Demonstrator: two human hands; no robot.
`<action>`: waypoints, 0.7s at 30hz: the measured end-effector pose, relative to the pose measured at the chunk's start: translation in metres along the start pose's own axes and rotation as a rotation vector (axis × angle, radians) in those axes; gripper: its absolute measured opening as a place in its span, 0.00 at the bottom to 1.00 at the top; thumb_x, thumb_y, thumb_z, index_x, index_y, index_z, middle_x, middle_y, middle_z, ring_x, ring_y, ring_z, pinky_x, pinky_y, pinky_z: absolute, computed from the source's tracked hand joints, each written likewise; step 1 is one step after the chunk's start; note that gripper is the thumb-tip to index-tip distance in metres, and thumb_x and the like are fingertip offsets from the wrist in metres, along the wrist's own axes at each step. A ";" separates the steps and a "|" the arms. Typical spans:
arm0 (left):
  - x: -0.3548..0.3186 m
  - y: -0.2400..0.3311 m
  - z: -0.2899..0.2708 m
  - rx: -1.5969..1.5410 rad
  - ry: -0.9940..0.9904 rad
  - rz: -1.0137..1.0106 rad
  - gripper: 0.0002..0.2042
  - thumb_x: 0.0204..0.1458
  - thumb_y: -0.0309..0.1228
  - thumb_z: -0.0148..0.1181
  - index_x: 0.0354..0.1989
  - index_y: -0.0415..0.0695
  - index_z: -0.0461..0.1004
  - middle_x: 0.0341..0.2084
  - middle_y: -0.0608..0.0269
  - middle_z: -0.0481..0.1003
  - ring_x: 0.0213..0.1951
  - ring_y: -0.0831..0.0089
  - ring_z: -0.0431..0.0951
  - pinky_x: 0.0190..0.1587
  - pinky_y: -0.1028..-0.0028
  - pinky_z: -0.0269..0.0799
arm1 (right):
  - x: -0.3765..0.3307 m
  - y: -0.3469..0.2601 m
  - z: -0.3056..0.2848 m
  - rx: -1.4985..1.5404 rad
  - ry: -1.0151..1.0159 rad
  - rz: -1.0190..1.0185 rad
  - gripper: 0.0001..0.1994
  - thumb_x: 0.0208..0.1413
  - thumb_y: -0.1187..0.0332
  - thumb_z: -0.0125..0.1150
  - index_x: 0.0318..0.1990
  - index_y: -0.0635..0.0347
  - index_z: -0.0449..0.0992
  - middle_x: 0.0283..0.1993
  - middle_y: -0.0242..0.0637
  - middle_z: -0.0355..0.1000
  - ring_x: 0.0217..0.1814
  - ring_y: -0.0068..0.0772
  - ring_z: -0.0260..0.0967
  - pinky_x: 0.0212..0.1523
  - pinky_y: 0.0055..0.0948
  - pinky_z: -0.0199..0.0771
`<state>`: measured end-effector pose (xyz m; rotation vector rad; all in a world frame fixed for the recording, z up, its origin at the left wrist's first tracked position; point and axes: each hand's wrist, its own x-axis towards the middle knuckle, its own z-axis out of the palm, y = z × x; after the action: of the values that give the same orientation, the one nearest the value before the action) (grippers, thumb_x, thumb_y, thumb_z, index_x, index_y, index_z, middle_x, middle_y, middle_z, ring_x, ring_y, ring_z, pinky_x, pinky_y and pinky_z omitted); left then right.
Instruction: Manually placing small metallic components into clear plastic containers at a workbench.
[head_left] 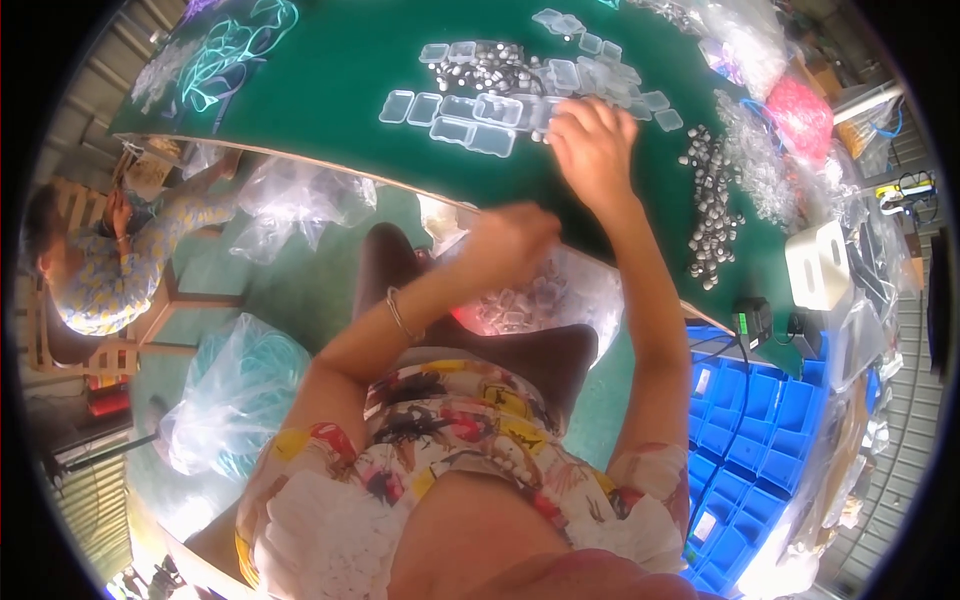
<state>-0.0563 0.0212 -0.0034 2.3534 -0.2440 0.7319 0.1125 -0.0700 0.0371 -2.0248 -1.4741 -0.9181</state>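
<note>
My right hand (592, 150) reaches onto the green table (340, 70), its fingers curled down on a small clear plastic box (545, 118) in a row of such boxes (455, 112). My left hand (512, 240), blurred, is at the mouth of a clear plastic bag (560, 295) on my lap that holds more clear boxes. What the left hand holds is not visible. A heap of small silver metal parts (485, 70) lies just beyond the boxes, and another heap (712, 205) lies to the right of my right hand.
Another person (110, 265) sits at the left beside wooden stools. Clear bags lie on the floor (235, 395) and under the table edge (295, 200). Blue bins (760, 410) stand at the right. A white box (820, 265), pink bands (800, 115) and turquoise cords (235, 50) are on the table.
</note>
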 end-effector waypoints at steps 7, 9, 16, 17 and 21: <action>0.040 -0.025 -0.023 0.174 0.265 -0.076 0.07 0.43 0.25 0.67 0.32 0.43 0.78 0.27 0.61 0.75 0.31 0.59 0.77 0.32 0.64 0.73 | -0.063 -0.001 -0.068 -0.225 0.004 0.166 0.09 0.46 0.67 0.69 0.35 0.50 0.77 0.43 0.27 0.73 0.53 0.35 0.67 0.58 0.51 0.53; 0.048 -0.029 -0.017 0.210 0.240 -0.034 0.08 0.42 0.25 0.67 0.33 0.44 0.79 0.28 0.61 0.75 0.32 0.59 0.77 0.33 0.63 0.73 | -0.076 -0.004 -0.078 -0.288 -0.010 0.222 0.08 0.47 0.67 0.68 0.35 0.50 0.77 0.43 0.28 0.73 0.53 0.35 0.67 0.58 0.52 0.53; 0.092 -0.019 0.040 0.446 0.099 0.012 0.07 0.41 0.33 0.68 0.31 0.52 0.80 0.28 0.68 0.75 0.37 0.68 0.77 0.40 0.64 0.66 | -0.098 -0.023 -0.081 -0.302 -0.142 0.329 0.09 0.46 0.63 0.70 0.34 0.50 0.77 0.34 0.28 0.72 0.43 0.35 0.68 0.54 0.50 0.55; 0.098 -0.023 0.047 0.513 0.086 0.040 0.07 0.42 0.33 0.67 0.31 0.52 0.80 0.29 0.68 0.75 0.36 0.67 0.77 0.40 0.64 0.66 | -0.096 -0.025 -0.081 -0.240 -0.118 0.340 0.09 0.46 0.63 0.69 0.34 0.50 0.77 0.33 0.28 0.72 0.42 0.34 0.68 0.53 0.49 0.55; 0.104 -0.034 0.058 0.604 0.052 0.093 0.05 0.44 0.33 0.64 0.30 0.51 0.79 0.29 0.66 0.76 0.35 0.67 0.78 0.39 0.65 0.67 | -0.097 0.007 -0.088 -0.222 -0.044 0.401 0.06 0.49 0.64 0.67 0.33 0.50 0.78 0.33 0.29 0.74 0.41 0.34 0.70 0.52 0.47 0.56</action>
<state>0.0672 0.0116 0.0000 2.8968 -0.1186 1.0209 0.0782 -0.1961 0.0233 -2.3965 -0.9621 -0.8986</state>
